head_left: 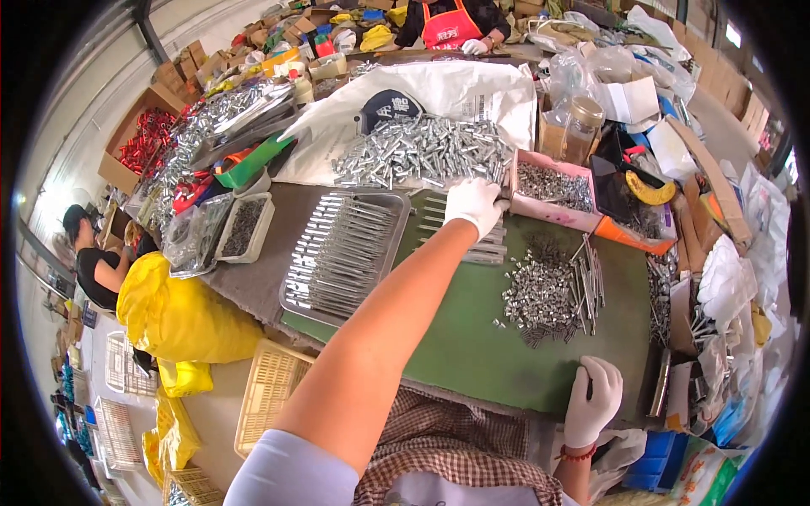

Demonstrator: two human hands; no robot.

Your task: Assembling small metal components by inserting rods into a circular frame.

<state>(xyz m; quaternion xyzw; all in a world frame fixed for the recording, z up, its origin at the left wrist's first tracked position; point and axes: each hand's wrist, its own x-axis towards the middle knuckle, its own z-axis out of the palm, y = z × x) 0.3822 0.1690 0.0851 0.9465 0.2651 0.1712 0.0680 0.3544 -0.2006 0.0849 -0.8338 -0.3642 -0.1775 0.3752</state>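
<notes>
My left hand [474, 205], in a white glove, reaches far forward and rests on a row of long metal bolts [485, 247] at the foot of a big pile of silver bolts [422, 152]. Whether its fingers grip a bolt I cannot tell. My right hand [592, 401], also in a white glove, lies near the front edge of the green mat [472, 337] with fingers loosely apart and nothing in it. A heap of small metal nuts [540, 295] and several long rods [588, 282] lie between the two hands.
A metal tray [346, 249] of laid-out bolts sits left of my arm. A pink box [553, 187] of small parts stands right of the pile, on a white sack [472, 88]. Cream crates [268, 390] and yellow bags [177, 312] are below left. Other people work at far left and at the back.
</notes>
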